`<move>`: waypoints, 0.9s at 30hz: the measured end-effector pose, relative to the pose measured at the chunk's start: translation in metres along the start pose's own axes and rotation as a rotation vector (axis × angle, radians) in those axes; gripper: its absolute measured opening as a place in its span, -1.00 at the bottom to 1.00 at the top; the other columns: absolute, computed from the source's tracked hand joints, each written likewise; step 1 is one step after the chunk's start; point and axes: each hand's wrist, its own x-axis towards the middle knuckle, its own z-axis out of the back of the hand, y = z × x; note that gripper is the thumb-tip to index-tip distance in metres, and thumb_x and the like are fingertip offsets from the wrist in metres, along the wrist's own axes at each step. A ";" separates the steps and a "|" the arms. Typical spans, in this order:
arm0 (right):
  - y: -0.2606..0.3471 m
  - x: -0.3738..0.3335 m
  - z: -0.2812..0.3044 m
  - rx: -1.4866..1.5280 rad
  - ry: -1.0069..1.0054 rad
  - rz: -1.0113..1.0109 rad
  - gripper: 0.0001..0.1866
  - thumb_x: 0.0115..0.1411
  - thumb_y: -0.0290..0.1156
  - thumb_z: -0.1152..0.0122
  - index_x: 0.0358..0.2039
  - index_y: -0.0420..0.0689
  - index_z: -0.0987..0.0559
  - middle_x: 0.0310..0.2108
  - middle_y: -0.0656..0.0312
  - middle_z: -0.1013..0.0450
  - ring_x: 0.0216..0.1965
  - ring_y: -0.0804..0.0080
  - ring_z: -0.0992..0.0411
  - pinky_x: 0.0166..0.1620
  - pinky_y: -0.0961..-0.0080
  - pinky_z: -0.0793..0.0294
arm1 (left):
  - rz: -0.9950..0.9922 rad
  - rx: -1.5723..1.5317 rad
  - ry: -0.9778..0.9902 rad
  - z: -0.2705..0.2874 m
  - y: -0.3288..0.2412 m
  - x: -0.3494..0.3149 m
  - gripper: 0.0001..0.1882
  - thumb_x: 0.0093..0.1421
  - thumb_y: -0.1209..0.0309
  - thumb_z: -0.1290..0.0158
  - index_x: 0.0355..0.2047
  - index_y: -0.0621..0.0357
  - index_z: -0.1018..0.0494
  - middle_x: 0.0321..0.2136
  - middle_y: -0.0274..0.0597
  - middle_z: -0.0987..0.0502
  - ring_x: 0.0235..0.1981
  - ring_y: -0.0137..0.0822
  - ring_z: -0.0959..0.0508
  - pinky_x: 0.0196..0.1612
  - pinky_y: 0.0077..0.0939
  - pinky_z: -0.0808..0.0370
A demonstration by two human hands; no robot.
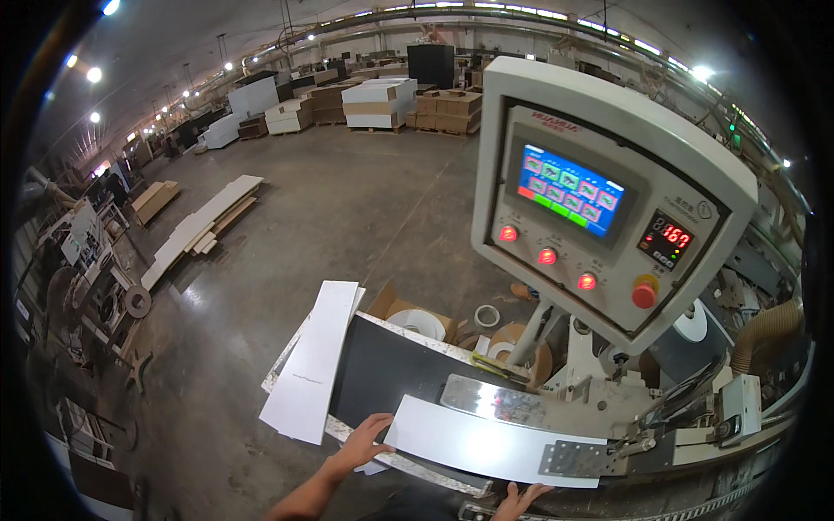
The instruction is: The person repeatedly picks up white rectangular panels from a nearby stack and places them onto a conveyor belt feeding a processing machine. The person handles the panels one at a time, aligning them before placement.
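Observation:
A long white board [486, 440] lies flat on the machine's bed, its right end under a perforated metal plate [573, 459]. My left hand [365, 443] grips the board's left end, with the fingers bent over the corner and the thumb at the near side. At the near long edge, toward the right end, my right hand [519, 501] touches the board with fingers apart; its lower part is cut off by the picture's rim. Left of the board, more white panels [306, 373] lie stacked on the dark-topped table [382, 365].
A control panel [608, 208] with a lit screen, red-lit knobs and a red stop button rises at the right. Rolls of white edging tape [417, 325] sit behind the table. Long boards [204, 221] lie on the floor at left. Pallets of stacked panels [380, 102] stand far back.

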 end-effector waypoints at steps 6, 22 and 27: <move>0.002 0.032 0.038 0.114 -0.067 -0.133 0.02 0.32 -0.35 -0.25 0.59 -0.07 0.20 0.60 0.03 0.61 0.61 0.03 0.50 0.57 0.07 0.46 | -0.084 0.189 0.002 -0.031 -0.045 0.014 -0.14 0.02 0.21 -0.43 0.30 0.25 -0.37 0.35 -0.01 -0.33 0.34 0.08 -0.33 0.36 -0.10 -0.30; -0.069 0.106 0.168 0.923 -0.006 -0.466 -0.30 0.43 -0.28 -0.14 0.50 -0.15 -0.19 0.39 0.09 -0.28 0.33 0.22 -0.29 0.32 0.18 -0.26 | -0.122 0.387 0.064 -0.169 -0.131 0.044 -0.17 0.01 -0.10 -0.38 0.22 0.03 -0.47 0.40 -0.29 -0.32 0.48 0.00 -0.13 0.44 0.50 0.15; 0.073 0.014 0.108 1.266 0.395 -0.636 -0.11 0.47 0.04 -0.06 0.59 -0.05 0.09 0.63 0.07 0.35 0.62 0.05 0.40 0.56 0.16 0.39 | -0.225 0.363 0.002 -0.229 -0.159 0.048 -0.14 0.03 -0.12 -0.34 0.25 0.08 -0.45 0.43 -0.08 -0.24 0.51 0.07 -0.05 0.41 0.61 0.24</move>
